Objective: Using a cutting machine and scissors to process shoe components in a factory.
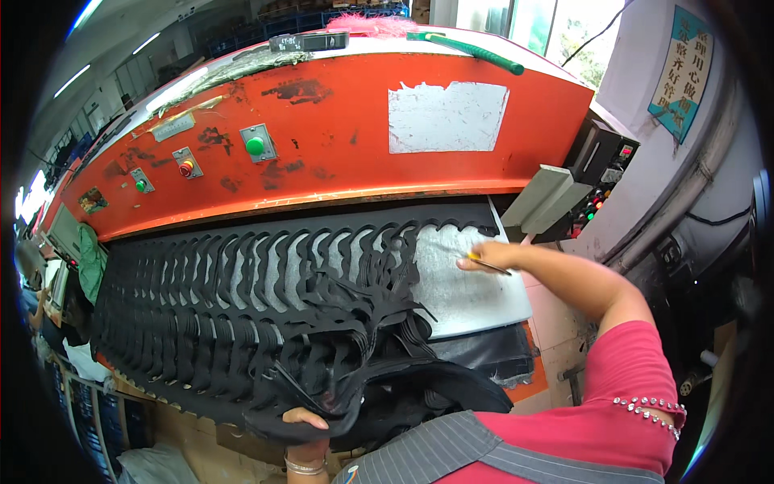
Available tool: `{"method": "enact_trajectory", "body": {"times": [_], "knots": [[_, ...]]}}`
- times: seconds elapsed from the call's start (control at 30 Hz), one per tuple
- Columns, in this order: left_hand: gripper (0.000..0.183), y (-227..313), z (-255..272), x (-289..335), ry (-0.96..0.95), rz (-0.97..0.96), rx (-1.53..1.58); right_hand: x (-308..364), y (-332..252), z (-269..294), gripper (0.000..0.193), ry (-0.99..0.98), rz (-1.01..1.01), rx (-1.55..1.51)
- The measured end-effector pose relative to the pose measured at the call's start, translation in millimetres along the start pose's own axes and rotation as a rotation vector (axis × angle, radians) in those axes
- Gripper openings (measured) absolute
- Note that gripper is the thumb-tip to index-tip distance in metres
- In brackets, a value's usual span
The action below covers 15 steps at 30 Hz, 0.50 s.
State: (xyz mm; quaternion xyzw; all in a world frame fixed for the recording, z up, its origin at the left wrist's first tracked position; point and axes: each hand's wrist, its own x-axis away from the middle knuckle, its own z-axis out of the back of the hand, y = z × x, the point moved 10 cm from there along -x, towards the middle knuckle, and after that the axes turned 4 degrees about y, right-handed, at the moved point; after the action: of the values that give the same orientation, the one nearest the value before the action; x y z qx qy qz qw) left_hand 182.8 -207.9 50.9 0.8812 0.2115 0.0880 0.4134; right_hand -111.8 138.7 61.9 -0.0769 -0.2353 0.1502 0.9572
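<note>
Black sheet material, cut into rows of wavy-edged openings, covers most of the pale work board. Its cut strips bunch up toward the right and sag over the near edge. At that near edge my left hand grips the sheet, thumb on top and the other fingers hidden beneath. Over the bare right part of the board, my right hand is closed around a thin tool with a yellow part. Motion blurs it, so its exact kind is unclear.
Behind the board rises an orange machine front with a green button and a red knob. A green-handled tool lies on top. A control box stands at right. Black material hangs below the board's near right edge.
</note>
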Motion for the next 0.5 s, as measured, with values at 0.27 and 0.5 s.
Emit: {"method": "enact_trajectory", "body": {"times": [0.27, 0.5], "knots": [[0.015, -9.0, -43.1, 42.8, -1.628, -0.214, -0.556, -44.3, 13.5, -58.8, 0.085, -0.453, -0.136, -0.612], [0.032, -5.2, -41.5, 40.6, -1.347, 0.339, -0.512, -81.9, -39.1, -30.2, 0.094, -0.346, -0.091, -0.641]]}}
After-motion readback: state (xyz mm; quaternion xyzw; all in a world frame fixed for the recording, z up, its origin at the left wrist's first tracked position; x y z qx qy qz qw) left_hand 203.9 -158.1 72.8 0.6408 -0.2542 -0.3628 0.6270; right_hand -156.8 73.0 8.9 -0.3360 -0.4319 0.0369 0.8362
